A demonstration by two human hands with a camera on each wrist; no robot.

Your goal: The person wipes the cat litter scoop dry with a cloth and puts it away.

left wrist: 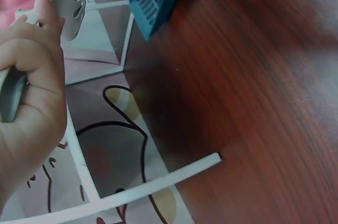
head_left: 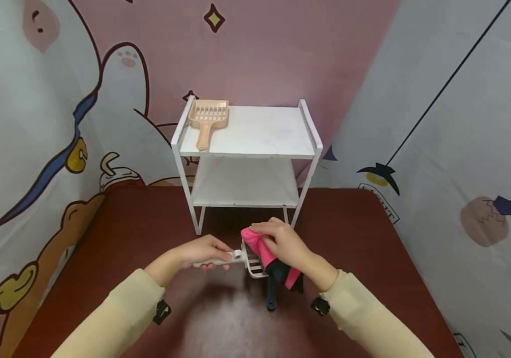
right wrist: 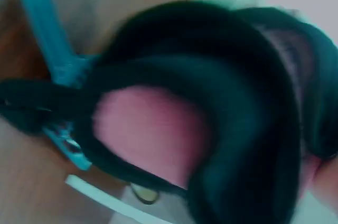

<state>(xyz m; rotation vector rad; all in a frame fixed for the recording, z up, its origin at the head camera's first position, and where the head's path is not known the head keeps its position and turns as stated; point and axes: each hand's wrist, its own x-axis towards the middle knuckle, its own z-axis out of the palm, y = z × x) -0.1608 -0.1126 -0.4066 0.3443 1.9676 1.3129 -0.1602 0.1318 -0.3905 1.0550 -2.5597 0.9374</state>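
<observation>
Sleeves (head_left: pixel 116 315), hands (head_left: pixel 208 250) on scoop (head_left: pixel 238 256), pink cloth (head_left: pixel 265 253)

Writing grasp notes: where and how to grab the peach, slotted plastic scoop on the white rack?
Probably the narrow straight handle of the peach scoop, from the front and slightly above: it points frontward, its end near the front edge of the top shelf. The wide slotted head sits farther back, close to the left rail, which would crowd that side.

Pink-and-black cloth (head_left: pixel 266 255): soft, matt. White scoop (head_left: pixel 238 255): smooth plastic. Beige scoop (head_left: pixel 208 119), shelf's (head_left: pixel 264 130) left edge: plastic. Tabletop (head_left: pixel 219 323): wood-grained, glossy midway between side edges
</observation>
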